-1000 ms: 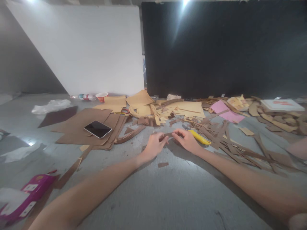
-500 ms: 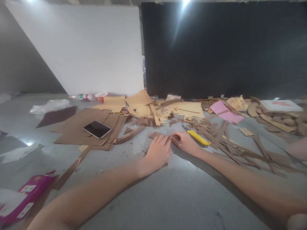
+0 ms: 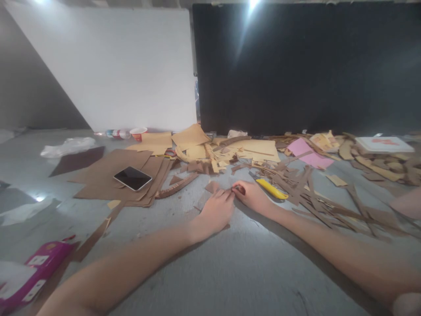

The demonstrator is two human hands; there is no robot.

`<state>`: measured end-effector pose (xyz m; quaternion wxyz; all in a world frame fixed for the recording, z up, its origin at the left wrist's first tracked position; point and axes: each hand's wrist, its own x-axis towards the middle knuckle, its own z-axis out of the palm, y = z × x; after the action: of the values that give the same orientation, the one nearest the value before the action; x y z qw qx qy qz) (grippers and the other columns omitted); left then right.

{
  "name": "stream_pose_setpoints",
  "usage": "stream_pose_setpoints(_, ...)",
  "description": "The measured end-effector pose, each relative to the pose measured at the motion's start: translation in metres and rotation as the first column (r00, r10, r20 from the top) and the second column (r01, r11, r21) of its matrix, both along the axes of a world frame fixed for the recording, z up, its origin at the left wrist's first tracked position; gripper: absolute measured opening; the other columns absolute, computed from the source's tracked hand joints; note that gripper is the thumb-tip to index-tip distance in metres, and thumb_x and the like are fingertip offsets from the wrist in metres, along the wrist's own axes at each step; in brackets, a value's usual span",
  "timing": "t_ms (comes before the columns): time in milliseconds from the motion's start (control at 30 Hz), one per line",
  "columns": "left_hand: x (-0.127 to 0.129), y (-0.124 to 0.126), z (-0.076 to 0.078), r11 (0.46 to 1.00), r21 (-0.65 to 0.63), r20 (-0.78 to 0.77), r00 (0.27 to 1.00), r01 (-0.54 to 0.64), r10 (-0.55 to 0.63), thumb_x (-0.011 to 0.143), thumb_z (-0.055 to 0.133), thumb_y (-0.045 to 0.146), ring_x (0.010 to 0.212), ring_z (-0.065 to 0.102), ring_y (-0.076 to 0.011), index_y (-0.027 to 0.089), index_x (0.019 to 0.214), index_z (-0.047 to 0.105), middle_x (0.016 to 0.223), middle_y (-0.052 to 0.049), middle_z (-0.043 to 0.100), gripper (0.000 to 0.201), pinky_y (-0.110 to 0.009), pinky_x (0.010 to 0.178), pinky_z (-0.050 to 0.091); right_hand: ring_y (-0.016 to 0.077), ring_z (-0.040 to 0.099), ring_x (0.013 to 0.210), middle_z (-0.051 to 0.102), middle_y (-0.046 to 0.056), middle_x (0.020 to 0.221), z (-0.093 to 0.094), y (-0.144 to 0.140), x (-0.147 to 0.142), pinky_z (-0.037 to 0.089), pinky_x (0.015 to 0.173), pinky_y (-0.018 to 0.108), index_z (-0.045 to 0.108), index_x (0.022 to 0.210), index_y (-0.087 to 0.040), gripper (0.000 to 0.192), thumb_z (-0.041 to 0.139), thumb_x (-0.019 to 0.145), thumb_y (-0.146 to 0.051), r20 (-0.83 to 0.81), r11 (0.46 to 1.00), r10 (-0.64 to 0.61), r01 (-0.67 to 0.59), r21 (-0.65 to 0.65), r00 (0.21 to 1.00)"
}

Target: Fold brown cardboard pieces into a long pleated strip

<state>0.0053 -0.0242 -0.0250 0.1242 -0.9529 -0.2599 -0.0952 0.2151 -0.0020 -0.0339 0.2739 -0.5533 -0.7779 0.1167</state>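
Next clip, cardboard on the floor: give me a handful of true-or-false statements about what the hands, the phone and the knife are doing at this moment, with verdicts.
1. The left hand lies palm down on the grey floor over a small cardboard piece. True.
2. The right hand grips the yellow utility knife. False: the knife lies on the floor just beside that hand, and the fingers pinch something small and dark instead.
3. The phone rests screen up on the brown cardboard sheets. True.
4. The pink paper sheet lies under the phone. False: it lies far to the right, among the cardboard strips.
5. The two hands are far apart. False: their fingertips nearly meet.
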Motion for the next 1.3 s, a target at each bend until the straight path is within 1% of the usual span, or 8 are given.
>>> stream_pose_setpoints(167, 0.0, 0.004, -0.002, 0.998, -0.048, 0.094, 0.995, -0.035, 0.04, 0.098, 0.063, 0.02, 0.115, 0.064, -0.0297, 0.012, 0.124, 0.07, 0.123, -0.016, 0.071, 0.028, -0.044, 0.106, 0.048, 0.0186, 0.064, 0.069, 0.073, 0.002, 0.078, -0.002, -0.003, 0.001, 0.042, 0.069, 0.029, 0.074, 0.111, -0.02, 0.018, 0.063, 0.1, -0.029, 0.028, 0.999, 0.017, -0.018, 0.046, 0.999)
stream_pose_setpoints(300, 0.001, 0.004, -0.002, 0.997, -0.072, 0.104, 0.993, -0.039, 0.047, 0.094, 0.068, 0.019, 0.116, 0.063, -0.0308, 0.011, 0.124, 0.069, 0.125, -0.017, 0.069, 0.031, -0.045, 0.106, 0.049, 0.02, 0.068, 0.075, 0.076, 0.004, 0.083, -0.001, -0.005, 0.0, 0.046, 0.074, 0.03, 0.076, 0.108, -0.021, 0.018, 0.062, 0.1, -0.029, -0.005, 0.998, 0.01, -0.01, 0.065, 1.0)
stream_pose_setpoints(500, 0.002, 0.003, -0.001, 0.992, -0.093, 0.152, 0.984, -0.079, 0.093, 0.097, 0.06, 0.014, 0.12, 0.062, -0.0291, 0.01, 0.127, 0.068, 0.127, -0.016, 0.068, 0.032, -0.042, 0.106, 0.05, 0.0187, 0.065, 0.065, 0.073, 0.001, 0.074, 0.005, -0.007, 0.0, 0.044, 0.067, 0.029, 0.074, 0.104, -0.021, 0.02, 0.058, 0.101, -0.032, -0.051, 0.999, 0.042, -0.04, 0.036, 0.998)
stream_pose_setpoints(867, 0.0, 0.002, 0.008, 1.0, 0.016, -0.017, 1.0, -0.018, 0.018, 0.098, 0.061, 0.016, 0.117, 0.062, -0.0306, 0.009, 0.109, 0.076, 0.128, -0.017, 0.069, 0.02, -0.044, 0.106, 0.048, 0.0179, 0.064, 0.068, 0.073, 0.002, 0.075, 0.003, -0.004, 0.0, 0.04, 0.067, 0.028, 0.069, 0.097, -0.02, 0.013, 0.057, 0.095, -0.019, -0.008, 1.0, -0.002, 0.002, -0.012, 1.0)
stream_pose_setpoints(1000, 0.0, 0.003, 0.006, 1.0, 0.026, -0.044, 0.999, -0.001, 0.002, 0.099, 0.059, 0.017, 0.12, 0.061, -0.0306, 0.01, 0.108, 0.078, 0.131, -0.018, 0.069, 0.022, -0.046, 0.107, 0.047, 0.0189, 0.066, 0.073, 0.075, 0.004, 0.081, 0.005, -0.005, 0.0, 0.043, 0.07, 0.029, 0.071, 0.1, -0.02, 0.016, 0.056, 0.096, -0.019, -0.008, 1.0, 0.018, -0.018, 0.004, 1.0)
stream_pose_setpoints(1100, -0.001, 0.003, 0.004, 1.0, 0.021, -0.052, 0.999, 0.005, -0.004, 0.097, 0.067, 0.024, 0.119, 0.062, -0.0325, 0.01, 0.107, 0.077, 0.132, -0.021, 0.068, 0.021, -0.048, 0.107, 0.046, 0.0203, 0.069, 0.08, 0.078, 0.006, 0.089, 0.006, -0.008, 0.001, 0.047, 0.077, 0.031, 0.074, 0.104, -0.02, 0.022, 0.053, 0.096, -0.017, 0.005, 0.997, 0.069, -0.069, 0.045, 0.998)
stream_pose_setpoints(1200, -0.001, 0.003, 0.004, 1.0, 0.01, -0.052, 0.999, 0.014, -0.014, 0.092, 0.075, 0.028, 0.118, 0.062, -0.0335, 0.01, 0.103, 0.077, 0.125, -0.021, 0.069, 0.021, -0.047, 0.106, 0.045, 0.0221, 0.071, 0.088, 0.08, 0.007, 0.096, 0.008, -0.01, 0.004, 0.05, 0.085, 0.033, 0.077, 0.107, -0.02, 0.027, 0.052, 0.097, -0.016, 0.034, 0.99, 0.125, -0.127, 0.069, 0.992)
stream_pose_setpoints(1300, -0.001, 0.002, 0.006, 1.0, 0.009, -0.062, 0.998, 0.017, -0.016, 0.093, 0.073, 0.026, 0.116, 0.062, -0.0331, 0.01, 0.102, 0.078, 0.119, -0.02, 0.07, 0.019, -0.046, 0.103, 0.047, 0.0223, 0.072, 0.086, 0.08, 0.007, 0.094, 0.008, -0.012, 0.006, 0.051, 0.085, 0.034, 0.079, 0.109, -0.02, 0.031, 0.052, 0.095, -0.016, 0.034, 0.989, 0.131, -0.133, 0.066, 0.991)
